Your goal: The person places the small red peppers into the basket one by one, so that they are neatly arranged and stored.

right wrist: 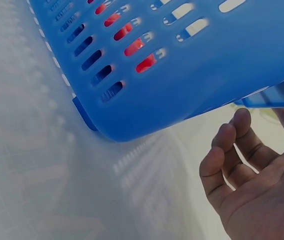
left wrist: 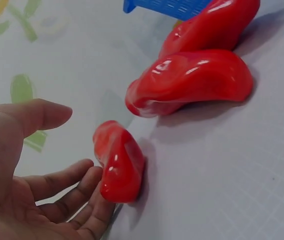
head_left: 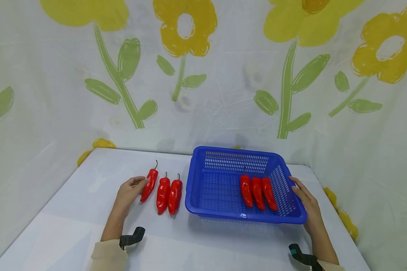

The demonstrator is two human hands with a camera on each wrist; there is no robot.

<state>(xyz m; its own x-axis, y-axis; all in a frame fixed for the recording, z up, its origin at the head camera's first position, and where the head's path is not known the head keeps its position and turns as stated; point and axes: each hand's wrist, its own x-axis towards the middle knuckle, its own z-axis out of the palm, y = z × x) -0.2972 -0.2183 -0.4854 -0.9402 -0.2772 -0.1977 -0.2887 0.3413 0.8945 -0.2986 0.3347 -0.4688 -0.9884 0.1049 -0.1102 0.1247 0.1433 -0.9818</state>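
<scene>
My left hand (head_left: 129,192) is at the leftmost red chili pepper (head_left: 150,184). In the left wrist view, the fingertips (left wrist: 94,172) reach the side of that pepper (left wrist: 119,165), while the thumb stands apart from it. Two more red peppers (head_left: 169,194) lie side by side just to the right, stems pointing away. On the right, my right hand (head_left: 308,207) holds the rim of a blue plastic basket (head_left: 207,188) between thumb and forefinger. Its other fingers (right wrist: 227,137) hang bent below the rim, off the wall. Inside the basket, three red peppers (head_left: 257,192) lie together toward the right.
A white table (head_left: 156,244) carries everything, its far edge close to a hanging cloth (head_left: 224,113) printed with yellow flowers. Slots pierce the basket's walls. Each wrist wears a small black camera (head_left: 133,237).
</scene>
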